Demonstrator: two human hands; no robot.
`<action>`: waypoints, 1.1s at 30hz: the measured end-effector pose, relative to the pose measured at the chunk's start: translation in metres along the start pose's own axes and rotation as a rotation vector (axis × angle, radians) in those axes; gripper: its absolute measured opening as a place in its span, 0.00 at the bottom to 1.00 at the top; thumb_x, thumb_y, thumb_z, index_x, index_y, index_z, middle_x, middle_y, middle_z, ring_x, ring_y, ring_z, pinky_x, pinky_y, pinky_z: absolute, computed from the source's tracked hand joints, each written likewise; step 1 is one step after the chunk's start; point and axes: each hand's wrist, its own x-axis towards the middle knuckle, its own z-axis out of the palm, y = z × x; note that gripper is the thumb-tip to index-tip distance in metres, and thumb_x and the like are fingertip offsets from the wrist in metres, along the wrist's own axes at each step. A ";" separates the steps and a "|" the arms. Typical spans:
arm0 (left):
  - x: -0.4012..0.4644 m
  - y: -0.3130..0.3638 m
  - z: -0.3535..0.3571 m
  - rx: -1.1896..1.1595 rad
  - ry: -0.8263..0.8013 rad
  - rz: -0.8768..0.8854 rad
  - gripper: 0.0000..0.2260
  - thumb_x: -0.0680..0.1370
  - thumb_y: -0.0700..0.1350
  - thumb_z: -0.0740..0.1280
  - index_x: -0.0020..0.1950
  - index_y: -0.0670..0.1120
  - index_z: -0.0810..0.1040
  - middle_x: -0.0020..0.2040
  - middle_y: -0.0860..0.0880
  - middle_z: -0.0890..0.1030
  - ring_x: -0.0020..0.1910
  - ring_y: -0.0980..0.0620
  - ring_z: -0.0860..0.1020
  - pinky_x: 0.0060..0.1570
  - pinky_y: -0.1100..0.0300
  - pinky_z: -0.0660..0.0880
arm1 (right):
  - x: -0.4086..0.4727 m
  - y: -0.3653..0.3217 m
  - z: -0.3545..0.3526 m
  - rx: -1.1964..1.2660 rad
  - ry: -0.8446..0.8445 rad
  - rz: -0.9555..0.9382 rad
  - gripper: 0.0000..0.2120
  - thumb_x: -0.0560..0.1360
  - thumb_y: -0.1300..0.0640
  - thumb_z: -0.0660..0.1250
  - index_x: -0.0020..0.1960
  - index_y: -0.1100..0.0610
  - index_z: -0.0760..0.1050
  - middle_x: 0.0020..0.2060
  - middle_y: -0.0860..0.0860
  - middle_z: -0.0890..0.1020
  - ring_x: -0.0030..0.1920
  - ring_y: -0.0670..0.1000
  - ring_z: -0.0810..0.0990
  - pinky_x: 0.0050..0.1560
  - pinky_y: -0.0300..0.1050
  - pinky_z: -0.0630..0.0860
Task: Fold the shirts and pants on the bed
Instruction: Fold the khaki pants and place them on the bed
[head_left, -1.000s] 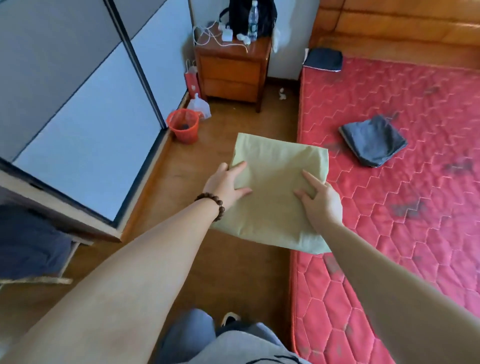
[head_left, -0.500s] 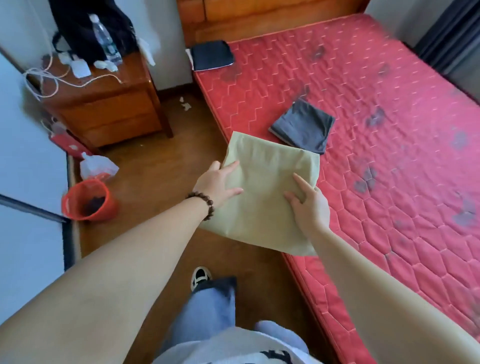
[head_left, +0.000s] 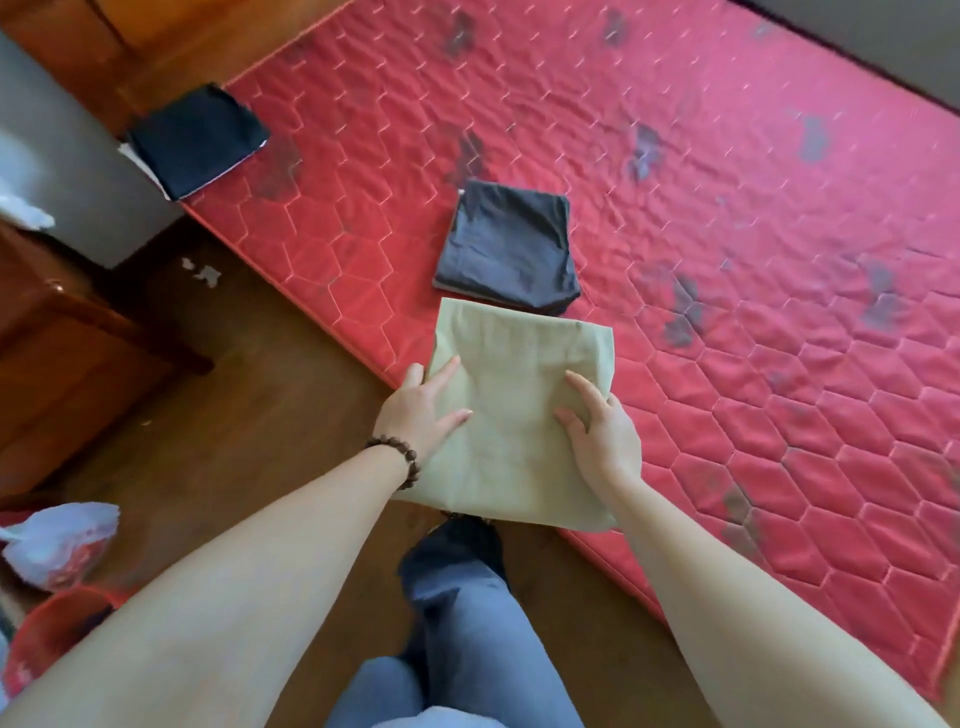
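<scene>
We hold the folded green garment (head_left: 519, 410) over the mattress (head_left: 727, 312) edge, long axis running away from us. Left hand (head_left: 421, 410) and right hand (head_left: 602, 436) grip its sides, lower fingers hidden beneath. Grey folded garment (head_left: 509, 249) lies just beyond.

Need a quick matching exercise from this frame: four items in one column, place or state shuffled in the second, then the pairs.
Items:
1. pale green garment
2. dark grey garment
3. navy garment
4. bead bracelet

Place or state:
A. folded, at the mattress corner by the headboard
B. on the left wrist
C. folded, lying mid-mattress with no hand on it
D. folded, carried between the left hand and right hand, partly out past the mattress edge

Pairs: 1-D, 2-C, 3-A, 4-B
</scene>
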 end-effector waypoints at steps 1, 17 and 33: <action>0.017 -0.005 0.007 0.021 -0.009 -0.002 0.32 0.74 0.56 0.69 0.76 0.59 0.59 0.61 0.45 0.68 0.49 0.42 0.78 0.48 0.55 0.73 | 0.016 0.003 0.009 0.001 -0.012 0.015 0.22 0.77 0.48 0.64 0.68 0.34 0.66 0.54 0.43 0.73 0.55 0.50 0.75 0.49 0.42 0.66; 0.215 -0.123 0.162 0.201 -0.112 0.029 0.30 0.77 0.53 0.65 0.77 0.56 0.57 0.65 0.41 0.63 0.59 0.39 0.70 0.59 0.45 0.71 | 0.192 0.101 0.169 -0.187 0.027 0.053 0.26 0.77 0.58 0.66 0.71 0.40 0.67 0.57 0.50 0.70 0.50 0.55 0.75 0.55 0.47 0.72; 0.274 -0.109 0.161 0.370 -0.162 0.347 0.28 0.77 0.57 0.52 0.77 0.52 0.58 0.78 0.44 0.55 0.77 0.44 0.54 0.72 0.38 0.54 | 0.241 0.080 0.190 -0.631 -0.024 -0.061 0.28 0.78 0.43 0.51 0.77 0.48 0.56 0.77 0.58 0.55 0.77 0.57 0.51 0.74 0.63 0.45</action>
